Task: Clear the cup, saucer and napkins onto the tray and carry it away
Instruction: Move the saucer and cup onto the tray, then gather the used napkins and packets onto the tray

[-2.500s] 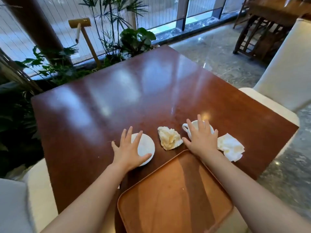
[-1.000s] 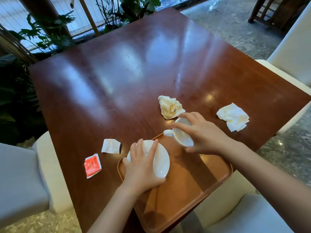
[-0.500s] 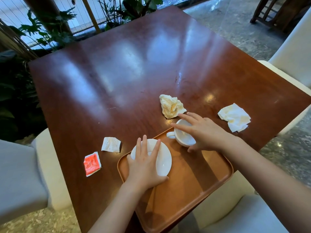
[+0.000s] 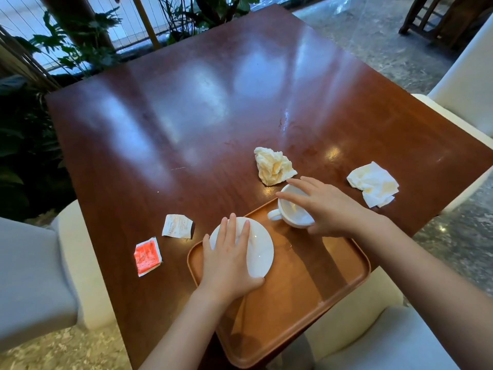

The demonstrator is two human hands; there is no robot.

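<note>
A brown tray overhangs the near edge of the dark wooden table. The white saucer lies on the tray's left part. My left hand lies flat over it, thumb hooked on its near rim. The white cup rests on the tray's far edge, handle pointing left. My right hand spans it from above, fingers over the rim. A crumpled stained napkin sits on the table just beyond the cup. A second napkin lies to the right, near the table edge.
Left of the tray lie a torn white packet and a red packet. Cream chairs stand at the right and below the tray, a grey one at the left. Plants line the far side.
Both hands brought the saucer and cup from the table onto the tray. Over the last half second the cup settled on the tray's far edge and the saucer stayed in place.
</note>
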